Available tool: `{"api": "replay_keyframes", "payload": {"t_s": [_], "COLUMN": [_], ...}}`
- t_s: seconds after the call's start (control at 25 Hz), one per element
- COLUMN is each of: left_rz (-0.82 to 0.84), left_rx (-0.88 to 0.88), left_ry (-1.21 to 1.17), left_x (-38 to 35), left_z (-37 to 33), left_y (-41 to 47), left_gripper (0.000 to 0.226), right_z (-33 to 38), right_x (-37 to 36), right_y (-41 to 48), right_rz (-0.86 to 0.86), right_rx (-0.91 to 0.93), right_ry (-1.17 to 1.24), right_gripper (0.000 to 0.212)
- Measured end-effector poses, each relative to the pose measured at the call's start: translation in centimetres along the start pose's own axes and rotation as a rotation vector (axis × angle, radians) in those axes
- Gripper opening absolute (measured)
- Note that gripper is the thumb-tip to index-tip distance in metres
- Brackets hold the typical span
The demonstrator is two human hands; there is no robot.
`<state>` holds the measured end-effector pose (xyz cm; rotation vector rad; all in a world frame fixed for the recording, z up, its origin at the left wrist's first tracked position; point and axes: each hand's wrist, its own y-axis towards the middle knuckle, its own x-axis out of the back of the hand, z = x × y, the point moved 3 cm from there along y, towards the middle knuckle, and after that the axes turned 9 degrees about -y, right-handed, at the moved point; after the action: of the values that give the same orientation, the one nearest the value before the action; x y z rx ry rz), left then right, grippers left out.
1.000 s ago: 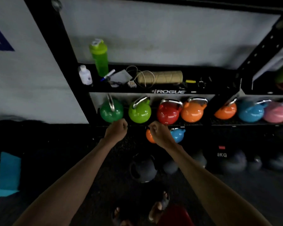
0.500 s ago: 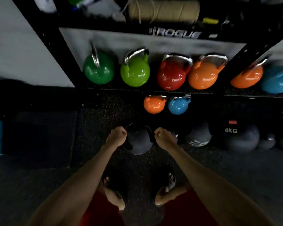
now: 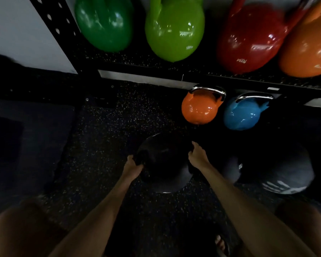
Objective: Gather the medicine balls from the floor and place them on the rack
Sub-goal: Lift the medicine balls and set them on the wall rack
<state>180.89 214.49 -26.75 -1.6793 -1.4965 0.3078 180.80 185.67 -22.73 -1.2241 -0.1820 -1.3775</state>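
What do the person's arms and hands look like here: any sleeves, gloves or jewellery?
Left arm and right arm are bare as far as visible, no sleeves. Left hand and right hand have no gloves; no watch or band shows. Dim light could hide a ring.

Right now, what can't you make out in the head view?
Head view:
Black ball: too dark, surface and any marking lost.
Left hand and right hand: fingertips lost in darkness against the ball, grip unclear.
Grey ball: blurred, label unreadable.
Dark green kettlebell: handle cut off by top edge.
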Motion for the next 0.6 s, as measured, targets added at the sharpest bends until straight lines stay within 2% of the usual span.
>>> {"api": "replay_keyframes", "payload": {"t_s": [0.12,0.2,0.36,0.52,0.6], "left_rz": [-0.082,-0.113,-0.135,-0.137,-0.161], "left_rx": [0.024,0.084,0.192,0.213,0.232], "left_ry": [-0.155,-0.345,-0.679,-0.741,-0.744], "left_x": [-2.1,-2.8,-4.0,-3.7,-3.8], "left_z": [2.6,3.1,4.0,5.4,6.3], "left_y": [3.8,4.6,4.7,4.2,4.1], "left_gripper": [0.047,0.035,0.02,0.027,0.03], "right_z": [-2.7,-3.6,-5.3,-5.7,-4.4], "right_x": [-3.5,-4.9,-6.6,-8.7,-8.5], "right_y": [5.1,7.2,9.9,10.6,8.2], "right_rz": [0.044,0.068,0.006,-0.008,-0.027], "right_rx": [-0.039,-0.112,-0.207,-0.303,-0.243], "right_ry": [0.013,0.168,0.313,0.383,0.239], "right_gripper": [0.044,0.037,0.043,0.056,0.049]}}
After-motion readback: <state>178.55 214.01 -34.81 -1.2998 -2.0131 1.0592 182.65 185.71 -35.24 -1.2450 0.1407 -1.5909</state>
